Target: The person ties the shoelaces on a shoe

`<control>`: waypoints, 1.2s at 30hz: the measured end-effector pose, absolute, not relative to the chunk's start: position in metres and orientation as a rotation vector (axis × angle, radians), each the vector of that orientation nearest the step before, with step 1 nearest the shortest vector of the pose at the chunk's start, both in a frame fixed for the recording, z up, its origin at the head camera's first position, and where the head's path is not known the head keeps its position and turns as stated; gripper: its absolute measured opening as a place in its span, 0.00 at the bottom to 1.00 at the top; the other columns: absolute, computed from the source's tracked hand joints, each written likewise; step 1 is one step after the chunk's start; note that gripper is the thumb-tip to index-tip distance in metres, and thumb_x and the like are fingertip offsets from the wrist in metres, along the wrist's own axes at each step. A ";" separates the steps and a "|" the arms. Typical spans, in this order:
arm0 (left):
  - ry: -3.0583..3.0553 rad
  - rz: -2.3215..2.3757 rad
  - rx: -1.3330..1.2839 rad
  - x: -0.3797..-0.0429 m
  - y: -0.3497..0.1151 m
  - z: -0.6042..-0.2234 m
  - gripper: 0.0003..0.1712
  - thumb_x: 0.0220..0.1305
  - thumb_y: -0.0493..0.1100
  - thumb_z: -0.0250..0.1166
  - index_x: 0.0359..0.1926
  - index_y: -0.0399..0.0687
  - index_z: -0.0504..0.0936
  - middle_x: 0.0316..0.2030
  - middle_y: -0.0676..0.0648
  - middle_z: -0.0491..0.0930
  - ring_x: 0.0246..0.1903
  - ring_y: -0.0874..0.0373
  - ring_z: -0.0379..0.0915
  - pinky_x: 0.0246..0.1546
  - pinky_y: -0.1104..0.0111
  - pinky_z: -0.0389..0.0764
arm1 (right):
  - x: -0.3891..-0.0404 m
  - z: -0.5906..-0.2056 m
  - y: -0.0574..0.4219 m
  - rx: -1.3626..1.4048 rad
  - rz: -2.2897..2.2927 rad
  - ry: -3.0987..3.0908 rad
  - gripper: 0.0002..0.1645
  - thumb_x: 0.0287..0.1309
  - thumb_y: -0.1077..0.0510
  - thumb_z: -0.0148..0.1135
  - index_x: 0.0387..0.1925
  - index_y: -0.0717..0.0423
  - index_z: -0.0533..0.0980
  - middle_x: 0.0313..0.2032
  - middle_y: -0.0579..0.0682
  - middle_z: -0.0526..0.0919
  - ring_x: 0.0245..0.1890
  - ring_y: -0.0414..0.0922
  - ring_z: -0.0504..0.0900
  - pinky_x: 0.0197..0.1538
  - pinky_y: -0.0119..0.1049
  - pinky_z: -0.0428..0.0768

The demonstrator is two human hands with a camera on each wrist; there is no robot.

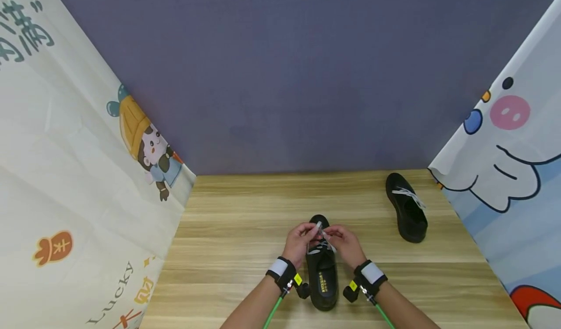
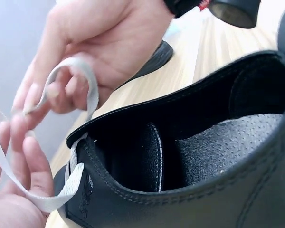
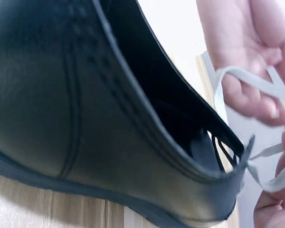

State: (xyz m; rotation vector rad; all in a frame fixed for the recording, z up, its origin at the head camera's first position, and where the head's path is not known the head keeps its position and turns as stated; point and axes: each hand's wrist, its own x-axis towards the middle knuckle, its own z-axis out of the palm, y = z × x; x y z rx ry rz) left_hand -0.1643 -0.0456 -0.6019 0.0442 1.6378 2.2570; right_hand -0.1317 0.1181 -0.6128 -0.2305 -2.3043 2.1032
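A black shoe [image 1: 323,278] with white laces lies on the wooden surface, its toe pointing away from me. Over its lacing, my left hand [image 1: 299,243] pinches one end of the white shoelace [image 2: 64,192] between thumb and fingers. My right hand [image 1: 346,246] pinches the other end from the right side, fingertips close to the left hand's. In the left wrist view the lace curves in loops from the eyelets up to both hands. The right wrist view shows the shoe's side [image 3: 85,109] large, with the fingertips partly cut off at the edge.
A second black shoe [image 1: 407,209] with white laces lies farther off to the right. Behind the wooden surface [image 1: 236,207] rises a dark grey-blue panel [image 1: 280,75]. Printed white cloths hang at the left [image 1: 65,148] and right [image 1: 517,173].
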 end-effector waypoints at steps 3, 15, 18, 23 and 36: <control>1.689 2.213 0.021 -0.162 -0.043 -0.600 0.12 0.69 0.36 0.64 0.49 0.31 0.82 0.37 0.47 0.82 0.36 0.58 0.81 0.42 0.62 0.84 | -0.130 -0.614 0.115 -0.205 2.043 -2.340 0.10 0.64 0.69 0.60 0.46 0.66 0.80 0.44 0.58 0.83 0.40 0.45 0.81 0.43 0.39 0.81; 1.894 2.208 0.064 -0.161 -0.042 -0.595 0.11 0.66 0.34 0.67 0.44 0.26 0.84 0.40 0.41 0.85 0.36 0.59 0.80 0.44 0.58 0.84 | -0.130 -0.610 0.111 -0.074 2.139 -2.303 0.15 0.65 0.70 0.60 0.52 0.67 0.74 0.42 0.59 0.84 0.38 0.43 0.83 0.40 0.33 0.81; 2.008 2.160 0.066 -0.162 -0.041 -0.592 0.09 0.64 0.34 0.69 0.42 0.30 0.87 0.39 0.43 0.86 0.35 0.61 0.80 0.41 0.61 0.83 | -0.132 -0.609 0.112 -0.027 2.141 -2.298 0.23 0.66 0.71 0.58 0.61 0.65 0.68 0.41 0.62 0.83 0.36 0.45 0.82 0.38 0.33 0.81; 2.072 2.107 0.120 -0.162 -0.042 -0.589 0.07 0.61 0.34 0.71 0.39 0.35 0.89 0.39 0.44 0.87 0.37 0.60 0.81 0.39 0.68 0.82 | -0.132 -0.605 0.113 -0.023 1.998 -2.435 0.23 0.66 0.70 0.60 0.62 0.64 0.73 0.40 0.57 0.83 0.37 0.44 0.82 0.40 0.34 0.81; 2.199 2.030 0.253 -0.159 -0.042 -0.581 0.03 0.59 0.33 0.72 0.35 0.37 0.89 0.36 0.46 0.87 0.36 0.63 0.80 0.38 0.73 0.80 | -0.131 -0.599 0.115 -0.001 1.888 -2.508 0.20 0.67 0.66 0.59 0.59 0.63 0.73 0.40 0.54 0.78 0.36 0.42 0.76 0.40 0.32 0.74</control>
